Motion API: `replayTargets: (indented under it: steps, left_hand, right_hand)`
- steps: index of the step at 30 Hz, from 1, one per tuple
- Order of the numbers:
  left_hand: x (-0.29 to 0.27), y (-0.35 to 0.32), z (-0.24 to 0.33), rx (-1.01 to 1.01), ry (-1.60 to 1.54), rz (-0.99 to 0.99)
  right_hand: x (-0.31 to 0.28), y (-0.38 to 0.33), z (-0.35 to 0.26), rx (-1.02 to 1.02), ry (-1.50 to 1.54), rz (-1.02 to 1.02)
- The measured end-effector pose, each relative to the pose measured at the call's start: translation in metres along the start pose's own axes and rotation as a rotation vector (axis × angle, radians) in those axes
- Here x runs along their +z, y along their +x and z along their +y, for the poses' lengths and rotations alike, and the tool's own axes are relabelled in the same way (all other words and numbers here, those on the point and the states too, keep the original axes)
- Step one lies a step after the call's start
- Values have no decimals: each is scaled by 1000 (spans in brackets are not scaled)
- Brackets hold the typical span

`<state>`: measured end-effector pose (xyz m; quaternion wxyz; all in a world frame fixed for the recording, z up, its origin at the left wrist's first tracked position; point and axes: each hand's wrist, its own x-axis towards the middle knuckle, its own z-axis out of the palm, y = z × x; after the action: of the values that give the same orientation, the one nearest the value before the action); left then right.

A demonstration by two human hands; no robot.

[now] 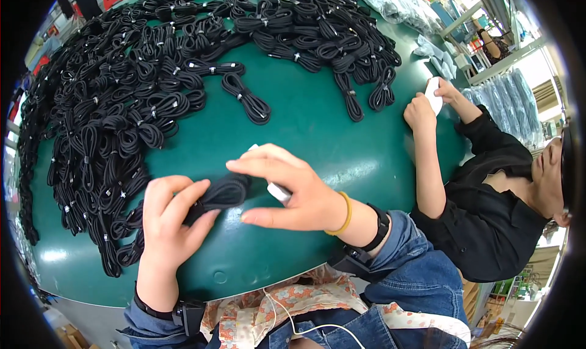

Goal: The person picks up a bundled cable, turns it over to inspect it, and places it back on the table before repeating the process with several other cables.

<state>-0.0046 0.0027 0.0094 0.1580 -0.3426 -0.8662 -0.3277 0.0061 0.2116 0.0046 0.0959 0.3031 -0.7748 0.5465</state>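
My left hand [168, 221] is closed on a coiled black cable [226, 193], whose looped end points right. Its thumb lies below the coil and its fingers above. Just right of that loop is my right hand [299, 193], with index finger and thumb spread apart around the loop's end. In its palm sits a small white object [279, 193], apparently held by the other fingers, which are largely hidden. A white tip [253, 147] shows beyond the knuckles; whether it belongs to the same object I cannot tell.
Piles of coiled black cables [171, 50] cover the left and far parts of the green table [293, 129]. One bundle [246, 98] lies apart. At the right, a co-worker holds a white item [434, 97]. Clear plastic bags [397, 7] lie at the far edge.
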Motion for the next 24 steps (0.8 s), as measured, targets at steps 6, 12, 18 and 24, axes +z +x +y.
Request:
replayTargets:
  steps: [6,12,18,24]
  left_hand:
    - [1,-2,4,-19,-134,-19]
    - [1,3,6,-17,-198,-86]
    - [-3,-6,7,-110,-290,-67]
    - [4,-5,0,-544,-860,88]
  right_hand:
    - [4,1,-7,64,76,-97]
    - [-1,-4,0,59,94,-87]
    - [-5,-3,-4,203,294,-71]
    - [-2,-7,-1,375,593,159]
